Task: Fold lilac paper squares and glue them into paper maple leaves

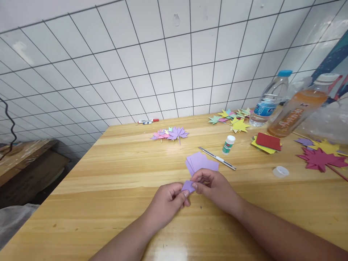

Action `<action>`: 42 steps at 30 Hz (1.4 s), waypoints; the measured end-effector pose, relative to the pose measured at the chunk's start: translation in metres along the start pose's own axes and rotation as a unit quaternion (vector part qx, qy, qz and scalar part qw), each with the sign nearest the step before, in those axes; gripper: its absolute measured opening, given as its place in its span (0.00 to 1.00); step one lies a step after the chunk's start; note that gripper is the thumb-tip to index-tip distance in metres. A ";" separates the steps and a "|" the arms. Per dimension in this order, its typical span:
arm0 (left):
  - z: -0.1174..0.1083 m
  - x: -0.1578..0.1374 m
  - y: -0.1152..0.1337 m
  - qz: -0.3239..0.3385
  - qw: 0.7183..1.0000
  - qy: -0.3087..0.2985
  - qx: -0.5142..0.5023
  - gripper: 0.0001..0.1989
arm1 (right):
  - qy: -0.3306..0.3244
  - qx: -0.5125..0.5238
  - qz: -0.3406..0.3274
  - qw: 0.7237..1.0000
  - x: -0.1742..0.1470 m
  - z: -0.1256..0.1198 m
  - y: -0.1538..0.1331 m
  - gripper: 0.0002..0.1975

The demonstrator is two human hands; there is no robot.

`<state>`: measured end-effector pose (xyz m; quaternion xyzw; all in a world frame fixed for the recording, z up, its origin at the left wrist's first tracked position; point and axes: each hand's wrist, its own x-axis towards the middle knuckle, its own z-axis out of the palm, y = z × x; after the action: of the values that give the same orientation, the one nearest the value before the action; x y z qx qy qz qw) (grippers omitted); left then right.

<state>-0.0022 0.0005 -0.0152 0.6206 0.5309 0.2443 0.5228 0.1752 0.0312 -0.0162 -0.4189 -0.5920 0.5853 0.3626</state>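
Note:
A small folded piece of purple paper (pixel 188 186) is held above the table between both hands. My left hand (pixel 170 201) pinches its lower left side, thumb on top. On its right side, my right hand (pixel 213 186) grips it between thumb and fingers. Just beyond the hands lie several loose purple paper sheets (pixel 202 162), partly covered by the right hand. Past those sheets, a slim utility knife (pixel 217 158) rests at a slant. A glue stick (pixel 228 145) with a white cap stands upright beyond the knife.
Paper maple leaves (pixel 178 133) lie toward the wall, with more leaves (pixel 239 125) at the back right. A stack of red and yellow paper (pixel 268 142), a clear cap (pixel 281 172), a water bottle (pixel 269 101), an orange drink bottle (pixel 299 107) and a dark pink leaf (pixel 322 159) are to the right.

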 end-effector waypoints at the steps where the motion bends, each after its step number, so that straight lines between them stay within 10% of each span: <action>1: 0.000 0.000 0.000 0.000 1.000 0.001 0.002 0.17 | 0.001 0.000 0.001 1.000 0.000 0.000 0.000 0.05; 32: 0.002 0.001 0.004 0.010 1.000 0.025 -0.009 0.15 | 0.019 -0.041 -0.006 0.999 -0.003 0.003 0.002 0.18; 42: 0.002 -0.001 0.000 0.004 0.999 0.034 -0.008 0.14 | -0.007 -0.099 0.026 0.995 -0.003 0.002 0.002 0.08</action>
<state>-0.0005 -0.0011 -0.0158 0.6101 0.5437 0.2718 0.5083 0.1742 0.0277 -0.0177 -0.4639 -0.6383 0.5361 0.2998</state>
